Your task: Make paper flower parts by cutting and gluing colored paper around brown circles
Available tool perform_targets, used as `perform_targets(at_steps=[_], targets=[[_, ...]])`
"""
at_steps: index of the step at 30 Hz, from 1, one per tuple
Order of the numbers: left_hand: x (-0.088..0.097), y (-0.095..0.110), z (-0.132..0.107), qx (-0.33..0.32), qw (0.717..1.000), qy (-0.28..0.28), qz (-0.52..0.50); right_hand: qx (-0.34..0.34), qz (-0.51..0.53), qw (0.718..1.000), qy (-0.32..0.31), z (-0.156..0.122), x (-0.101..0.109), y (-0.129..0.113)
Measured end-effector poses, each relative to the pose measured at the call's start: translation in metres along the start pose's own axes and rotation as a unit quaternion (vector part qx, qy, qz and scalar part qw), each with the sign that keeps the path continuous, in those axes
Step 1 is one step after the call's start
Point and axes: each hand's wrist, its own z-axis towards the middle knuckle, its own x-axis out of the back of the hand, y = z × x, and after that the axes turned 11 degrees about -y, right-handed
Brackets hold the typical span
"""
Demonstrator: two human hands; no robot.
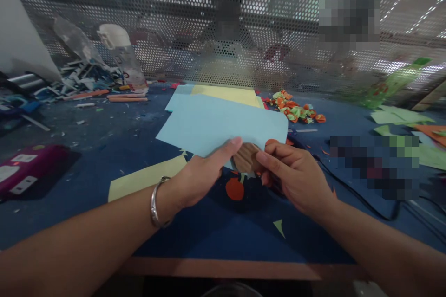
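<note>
My left hand (204, 174) pinches the near edge of a light blue paper sheet (223, 123), thumb on top, lifting it above the dark blue table. A silver bangle sits on that wrist. My right hand (292, 171) holds a small round wooden disc (245, 158) against the underside of the same edge, fingers closed on it. Under the hands lies a red paper circle (234, 189) on the table.
More blue and yellow sheets (226, 94) lie behind. A pale yellow strip (146, 176) lies at left. Orange and green paper scraps (296, 109) sit at back right, a black cable (355, 195) at right, a magenta device (31, 167) at left. A perforated metal screen closes the back.
</note>
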Motion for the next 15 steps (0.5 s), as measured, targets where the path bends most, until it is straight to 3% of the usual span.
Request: perform_targets(at_steps=[4,10,15], targets=[[0.0024,0.0087,-0.0032,0.02,0.999,0.033,0.004,-0.004,-0.012,1.0,0.014,0.002,0.0018,0.0028],[0.0026,0.0036,-0.0061,-0.001,1.0,0.009,0.029,-0.007,-0.01,1.0,0.021,0.0037,0.0019,0.0042],[0.0026,0.0001,-0.0069,0.031,0.994,0.017,0.1,-0.008,-0.009,1.0,0.013,0.0041,0.0003,0.0019]])
